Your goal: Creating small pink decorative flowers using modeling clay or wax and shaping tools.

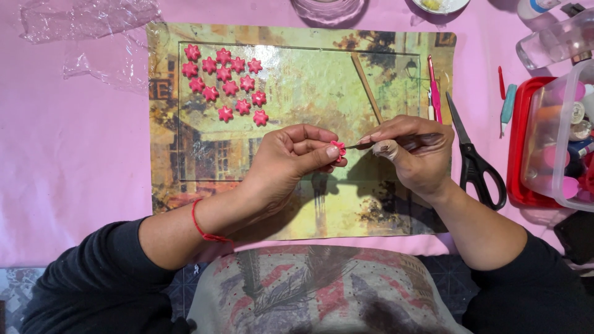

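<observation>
A: We've got the left hand [291, 158] pinching a pink flower piece [338, 150] mid-tabletop; right hand [413, 154] grip closed on a thin tool [371, 143], tip at it.

B: Shaping step, we judge. Next needs light, steady pressure.

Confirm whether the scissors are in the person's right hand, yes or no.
No: the black-handled scissors lie on the mat's edge beside the right hand, whose fingers hold a thin tool.

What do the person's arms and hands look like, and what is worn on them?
Both arms wear dark sleeves pushed up to about the elbows. The left hand has a thin red string bracelet at its wrist. The right hand has a pale bandage-like wrap around one fingertip. No gloves show.
</observation>
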